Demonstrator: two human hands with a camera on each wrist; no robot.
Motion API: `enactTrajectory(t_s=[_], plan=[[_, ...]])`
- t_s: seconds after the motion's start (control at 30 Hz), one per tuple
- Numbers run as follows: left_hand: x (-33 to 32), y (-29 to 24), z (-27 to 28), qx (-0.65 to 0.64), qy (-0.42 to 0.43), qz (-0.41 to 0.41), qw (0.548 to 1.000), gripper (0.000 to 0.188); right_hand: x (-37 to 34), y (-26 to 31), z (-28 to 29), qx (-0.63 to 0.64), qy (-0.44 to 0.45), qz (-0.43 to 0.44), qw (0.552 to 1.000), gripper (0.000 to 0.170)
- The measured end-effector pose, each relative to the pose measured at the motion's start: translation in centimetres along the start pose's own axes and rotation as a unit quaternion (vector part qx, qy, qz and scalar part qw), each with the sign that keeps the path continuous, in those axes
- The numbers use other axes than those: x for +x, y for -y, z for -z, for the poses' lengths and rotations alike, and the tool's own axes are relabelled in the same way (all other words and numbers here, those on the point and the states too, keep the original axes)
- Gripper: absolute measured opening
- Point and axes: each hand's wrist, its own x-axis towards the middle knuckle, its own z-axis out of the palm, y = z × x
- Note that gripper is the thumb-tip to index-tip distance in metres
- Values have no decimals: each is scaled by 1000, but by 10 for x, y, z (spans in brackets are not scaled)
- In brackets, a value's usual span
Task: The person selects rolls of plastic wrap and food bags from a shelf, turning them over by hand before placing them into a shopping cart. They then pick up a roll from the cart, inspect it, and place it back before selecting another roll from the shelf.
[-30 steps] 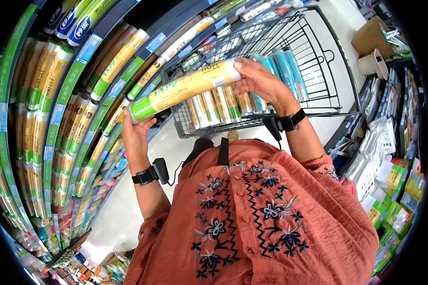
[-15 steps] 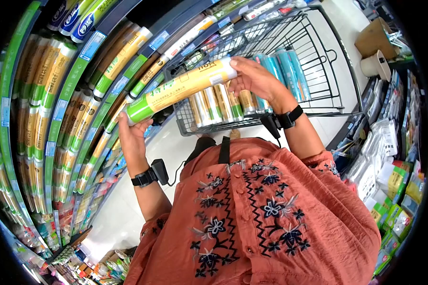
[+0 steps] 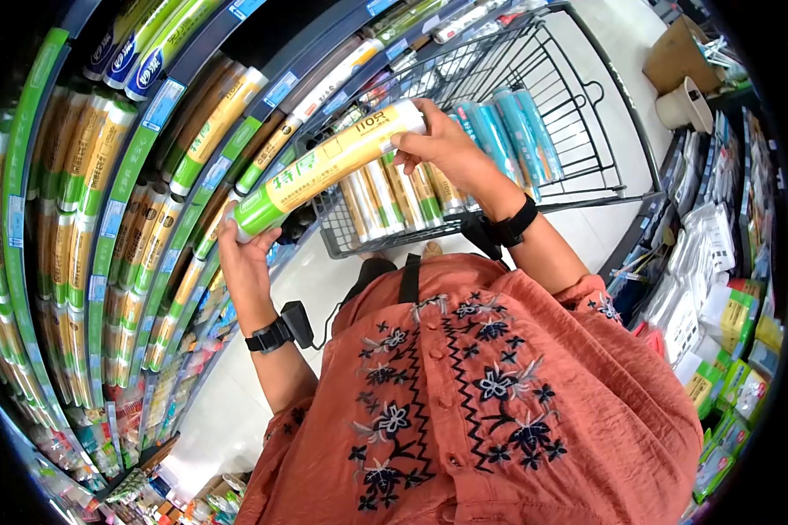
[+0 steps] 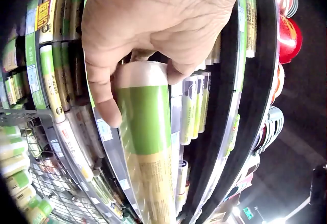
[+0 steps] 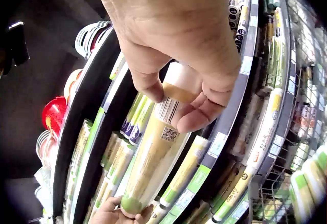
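Both ends of roll (image 3: 331,166) gripped by fingers of left hand (image 3: 247,254) and right hand (image 3: 453,150) | slanted over cart's (image 3: 334,238) left edge | likely risk: either grip loosening, one end dropping

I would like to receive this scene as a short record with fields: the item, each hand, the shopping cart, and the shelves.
Item: green-and-yellow wrapped roll, slanted between both hands
Left hand: grips the green-banded end
Right hand: grips the opposite end, near the barcode
Shopping cart: contains green-and-yellow rolls and teal rolls
Shelves: rows of similar packaged rolls
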Motion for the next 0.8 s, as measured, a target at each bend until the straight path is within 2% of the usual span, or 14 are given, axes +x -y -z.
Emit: enactTrajectory(t_s=[0.4, 0.57, 0.8], plan=[[-7, 0, -14, -9, 35, -15, 999, 46, -27, 15, 12, -10, -1, 43, 999, 68], [-14, -2, -30, -12, 57, -33, 998, 48, -36, 16, 21, 12, -9, 35, 999, 70], [-24, -4, -45, -18, 68, -48, 996, 49, -38, 10, 24, -47, -58, 16, 997, 68]])
